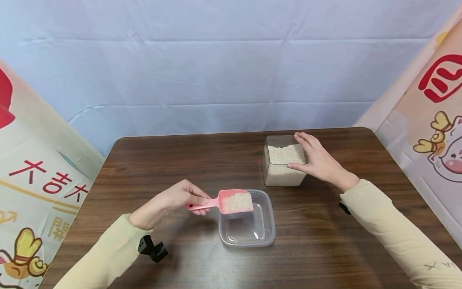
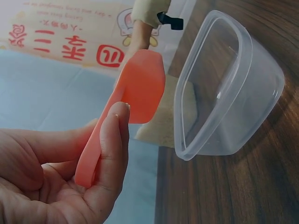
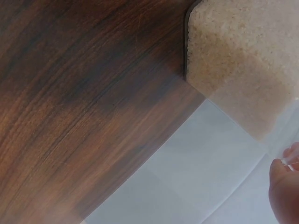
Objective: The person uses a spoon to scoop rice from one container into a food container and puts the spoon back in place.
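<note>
I see the dark wood table (image 1: pixel 151 168) carrying a tall clear container (image 1: pixel 283 176) about half full of rice; my right hand (image 1: pixel 317 160) clasps it, thumb on the near wall, fingers (image 1: pixel 306 140) curled over the far rim. The shallow clear tub (image 1: pixel 265 228) below my left fingers (image 1: pixel 198 200) holds no rice yet. My left hand (image 1: pixel 173 198) pinches the pink scoop (image 1: pixel 236 201) by its handle, the bowl loaded and level over the tub: I judge one scoopful lifted, none tipped. Red characters mark both side banners (image 1: pixel 47 180); I cannot read them.
</note>
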Tool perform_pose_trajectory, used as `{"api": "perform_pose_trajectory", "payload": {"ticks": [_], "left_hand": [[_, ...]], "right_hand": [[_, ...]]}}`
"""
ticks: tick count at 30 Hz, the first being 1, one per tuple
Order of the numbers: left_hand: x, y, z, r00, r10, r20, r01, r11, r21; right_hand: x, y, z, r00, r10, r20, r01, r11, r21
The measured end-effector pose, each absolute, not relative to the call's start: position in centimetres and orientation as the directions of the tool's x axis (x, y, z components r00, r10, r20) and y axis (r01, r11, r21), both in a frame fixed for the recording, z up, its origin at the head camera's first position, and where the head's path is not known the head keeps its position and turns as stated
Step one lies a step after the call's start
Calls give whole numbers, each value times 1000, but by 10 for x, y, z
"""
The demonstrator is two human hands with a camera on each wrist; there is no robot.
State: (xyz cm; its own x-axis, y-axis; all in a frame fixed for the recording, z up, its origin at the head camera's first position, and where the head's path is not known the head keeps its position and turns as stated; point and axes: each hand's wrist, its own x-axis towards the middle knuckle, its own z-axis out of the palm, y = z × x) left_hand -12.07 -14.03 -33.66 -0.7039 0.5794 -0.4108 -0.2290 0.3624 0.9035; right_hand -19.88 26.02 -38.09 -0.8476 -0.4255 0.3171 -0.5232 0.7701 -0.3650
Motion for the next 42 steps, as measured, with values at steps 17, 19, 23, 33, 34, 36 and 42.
{"api": "perform_pose_trajectory", "payload": {"ticks": [17,19,23,33,34,36,42], "left_hand": [[-122,-136,-344,-693,582,-424,-231,378,896],[-122,-136,-344,-693,579,-429,-235,381,894],[-121,-135,-345,-690,580,-432,-239,381,893],[-120,-135,-345,-697,564,-442,-239,398,885],[-120,-135,-345,-697,564,-443,-240,398,885],[-120,-134,-345,-696,564,-444,-243,397,885],[-121,-133,-346,-687,571,-449,-244,400,883]], "right_hand": [[-201,259,-379,-845,-436,310,-528,773,-352],[-201,259,-379,-847,-436,303,-525,774,-353],[-201,259,-378,-849,-437,298,-523,774,-357],[-199,258,-378,-863,-418,282,-501,779,-378],[-199,258,-378,-864,-417,281,-499,780,-378],[-199,259,-378,-867,-414,278,-495,782,-379],[-198,260,-379,-870,-411,273,-490,783,-382]]}}
